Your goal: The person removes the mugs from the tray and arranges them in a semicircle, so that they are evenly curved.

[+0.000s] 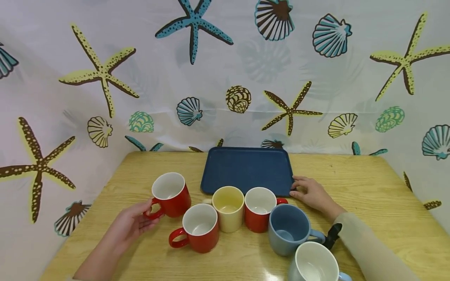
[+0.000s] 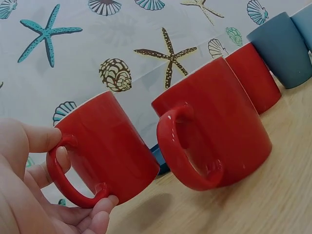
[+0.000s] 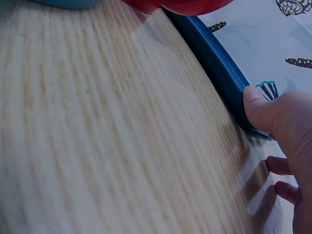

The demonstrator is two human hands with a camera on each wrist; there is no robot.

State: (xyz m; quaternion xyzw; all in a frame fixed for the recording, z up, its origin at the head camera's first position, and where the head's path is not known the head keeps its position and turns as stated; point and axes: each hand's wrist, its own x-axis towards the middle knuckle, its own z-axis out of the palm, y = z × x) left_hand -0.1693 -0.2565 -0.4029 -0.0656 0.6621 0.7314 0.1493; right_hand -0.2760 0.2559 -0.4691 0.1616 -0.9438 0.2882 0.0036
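My left hand (image 1: 131,222) pinches the handle of a red mug (image 2: 109,151) with a white inside, thumb on top and fingers around the loop. That mug looks slightly raised, with its shadow on the wood below. Beside it stands another red mug (image 1: 201,230), its handle towards the left. My right hand (image 1: 311,193) is at the near right corner of a dark blue tray (image 1: 246,169). In the right wrist view the thumb (image 3: 258,105) presses the tray's rim; the index finger is mostly hidden and two fingertips reach beyond.
Right of the red mugs, a cream mug (image 1: 230,218), a third red mug (image 1: 256,222), a blue mug (image 1: 286,244) and a pale mug (image 1: 316,259) stand close together before the tray. A patterned cloth (image 1: 225,70) hangs behind the wooden table (image 1: 372,195).
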